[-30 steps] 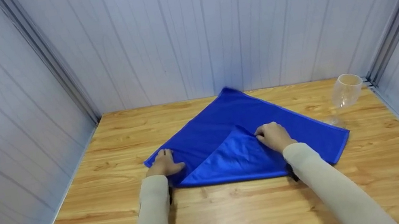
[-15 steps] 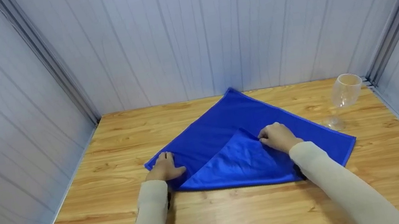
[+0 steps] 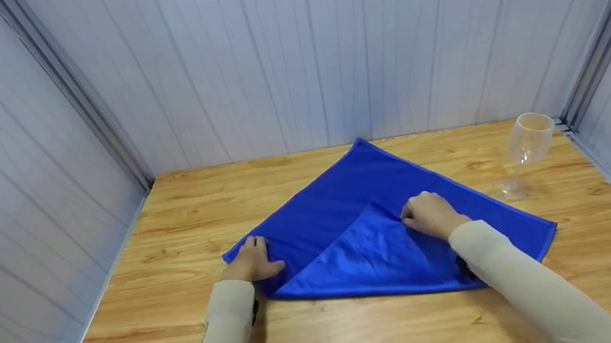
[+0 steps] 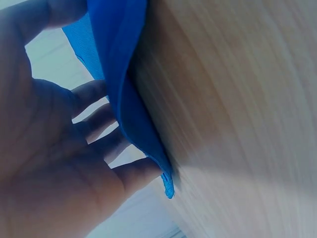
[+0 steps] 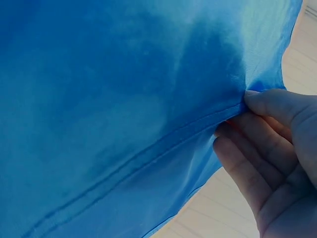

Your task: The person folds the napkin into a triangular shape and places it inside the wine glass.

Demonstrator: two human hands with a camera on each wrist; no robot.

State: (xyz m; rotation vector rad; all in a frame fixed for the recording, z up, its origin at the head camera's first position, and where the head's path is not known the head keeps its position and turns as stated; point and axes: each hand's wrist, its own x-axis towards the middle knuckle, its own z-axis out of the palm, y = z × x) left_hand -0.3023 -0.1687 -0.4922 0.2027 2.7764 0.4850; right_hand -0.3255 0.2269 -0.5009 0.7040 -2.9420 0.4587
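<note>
Blue cloth (image 3: 347,195) has slid rightward on the wooden surface (image 3: 335,342): right hand (image 3: 429,215) pinching its folded-in corner, left hand (image 3: 251,261) gripping the left corner, the fold unfinished.

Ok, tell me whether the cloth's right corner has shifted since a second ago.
Yes. The blue cloth's right corner slid right and toward the person, judged against the unmoved wine glass.
</note>
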